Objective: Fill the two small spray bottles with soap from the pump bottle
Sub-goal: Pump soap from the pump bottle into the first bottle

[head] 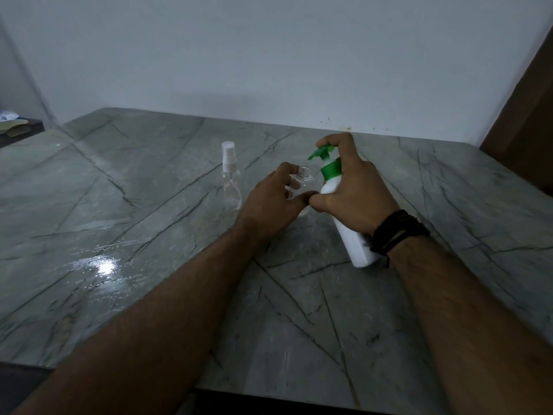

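Note:
My right hand [354, 190] grips the white pump bottle [353, 238], which has a green collar and pump head [321, 152] and is tilted to the left; a finger rests on the pump head. Its nozzle points down-left over the open neck of a clear small spray bottle [302, 179], which has no cap. My left hand [275, 199] holds that uncapped bottle upright on the table. A second clear spray bottle [231, 178] with its white spray cap on stands to the left, apart from both hands.
The grey marble table [149, 235] has dark veins and a bright wet-looking glare patch [103, 266] at the left. A pale wall runs behind the far edge. A brown panel [526, 121] stands at the far right. A dark shelf with clutter [15, 127] lies far left.

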